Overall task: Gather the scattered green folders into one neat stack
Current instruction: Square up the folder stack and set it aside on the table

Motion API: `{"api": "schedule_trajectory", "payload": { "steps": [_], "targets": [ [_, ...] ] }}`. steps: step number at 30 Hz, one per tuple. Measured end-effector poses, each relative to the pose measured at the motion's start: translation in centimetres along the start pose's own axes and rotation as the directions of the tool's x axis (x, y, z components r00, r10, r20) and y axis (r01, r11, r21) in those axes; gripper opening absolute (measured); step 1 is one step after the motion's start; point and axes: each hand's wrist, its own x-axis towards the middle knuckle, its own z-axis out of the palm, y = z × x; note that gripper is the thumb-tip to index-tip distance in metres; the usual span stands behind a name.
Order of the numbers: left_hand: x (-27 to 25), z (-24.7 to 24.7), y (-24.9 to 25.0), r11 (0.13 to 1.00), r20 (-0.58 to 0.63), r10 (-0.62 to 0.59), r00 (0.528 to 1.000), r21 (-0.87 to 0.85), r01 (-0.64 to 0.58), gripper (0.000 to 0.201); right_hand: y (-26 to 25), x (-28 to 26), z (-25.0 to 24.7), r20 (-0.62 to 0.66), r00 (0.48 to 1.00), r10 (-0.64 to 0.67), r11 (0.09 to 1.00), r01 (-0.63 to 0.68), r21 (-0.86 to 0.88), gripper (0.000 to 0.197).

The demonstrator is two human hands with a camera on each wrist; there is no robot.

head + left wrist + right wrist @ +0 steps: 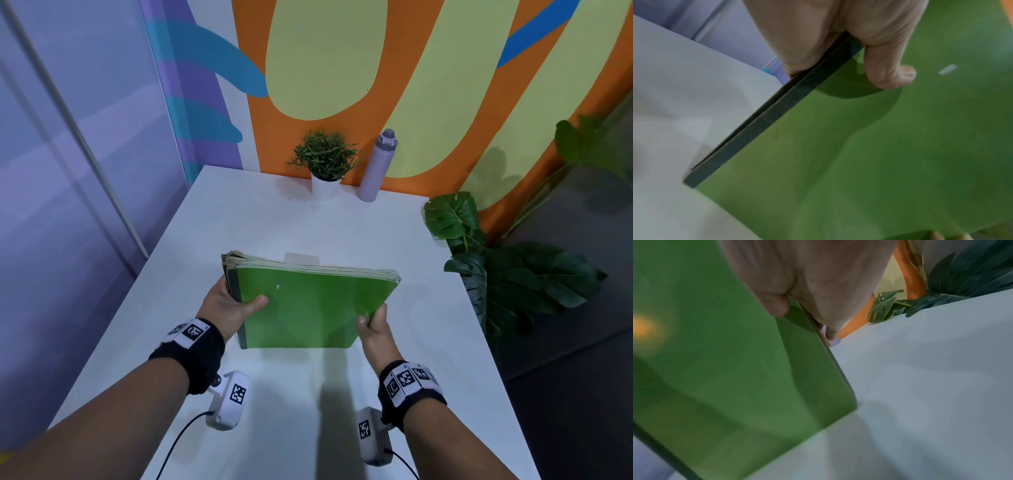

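- Green folders (308,308), gathered into one bundle, stand tilted near the middle of the white worktop (239,212), likely so their lower edges can be squared up against it.
- The left hand (227,303) grips the dark spine side, thumb on the front cover.
- The right hand (373,325) pinches the opposite edge to steady them.
- At the far edge stand a potted plant (324,164) and a lilac bottle (376,166), against a bright painted wall (428,85).

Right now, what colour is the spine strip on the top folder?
Dark grey-green on the spine strip, against the bright green top folder; clearest in the left wrist view.
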Motion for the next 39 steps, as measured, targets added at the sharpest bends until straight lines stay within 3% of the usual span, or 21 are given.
{"api": "schedule_trajectory", "payload": {
  "steps": [4,8,10,12,13,16,18,20,22,24,26,29,31,35,39],
  "targets": [
    [0.3,-0.1,0.9,1.0,-0.024,0.004,1.0,-0.02,-0.005,0.033,-0.7,-0.7,-0.8,0.018,1.0,-0.019,0.998,0.018,0.057,0.028],
    [1.8,0.0,3.3,0.983,-0.081,0.034,0.996,-0.177,-0.048,0.033,-4.5,0.1,-1.4,-0.111,0.988,-0.111,0.979,0.128,0.16,0.029],
    [2.5,0.4,4.5,0.972,-0.1,0.062,0.993,-0.219,-0.083,0.042,-6.3,0.9,-1.7,-0.171,0.98,-0.105,0.968,0.14,0.208,0.031],
    [2.9,0.6,4.7,0.981,-0.109,0.054,0.993,-0.178,-0.073,0.065,-7.3,1.7,-2.0,-0.207,0.974,-0.088,0.964,0.135,0.229,0.031],
    [3.0,0.6,4.3,0.99,-0.11,0.02,0.994,-0.136,-0.034,0.081,-7.7,2.0,-2.3,-0.226,0.971,-0.076,0.963,0.131,0.237,0.029],
    [2.6,0.2,1.6,0.969,-0.117,-0.246,0.962,-0.033,0.244,0.128,-7.5,3.0,-2.6,-0.332,0.943,0.003,0.971,0.076,0.225,0.015],
    [1.8,0.1,-0.1,0.923,-0.075,-0.386,0.92,-0.037,0.384,0.141,-7.3,3.5,-2.7,-0.398,0.917,0.034,0.973,0.06,0.224,0.009],
    [0.5,0.6,-1.0,0.886,-0.02,-0.461,0.887,-0.07,0.459,0.126,-7.0,4.2,-2.6,-0.445,0.892,0.074,0.969,0.04,0.243,0.02],
    [-0.5,1.4,-1.6,0.838,0.092,-0.49,0.867,-0.224,0.498,0.107,-7.1,4.8,-2.4,-0.452,0.883,0.124,0.953,0.022,0.304,0.032],
    [-1.2,2.5,-1.2,0.788,0.241,-0.442,0.864,-0.357,0.502,0.079,-7.4,5.1,-1.9,-0.443,0.887,0.132,0.946,0.02,0.323,0.034],
    [-1.2,3.4,-0.6,0.767,0.289,-0.359,0.888,-0.45,0.457,0.049,-7.9,5.0,-1.4,-0.401,0.909,0.116,0.944,0.025,0.33,0.032],
    [-0.6,3.2,-0.3,0.767,0.146,-0.283,0.948,-0.559,0.315,0.042,-7.7,5.1,-0.4,-0.256,0.96,0.109,0.952,-0.026,0.305,0.021],
    [0.2,2.3,-0.2,0.787,0.013,-0.291,0.957,-0.566,0.247,0.041,-6.9,5.5,0.0,-0.104,0.99,0.09,0.968,-0.062,0.245,0.028],
    [3.2,-0.2,-0.7,0.788,-0.117,-0.353,0.928,-0.571,0.228,0.042,-4.2,5.8,0.0,0.061,0.998,-0.001,0.982,0.012,-0.189,0.04],
    [7.0,-1.8,-2.4,0.76,-0.232,-0.501,0.834,-0.58,0.295,0.051,0.8,5.5,0.2,0.199,0.963,0.184,0.798,-0.028,-0.602,0.048]
  ]
}}
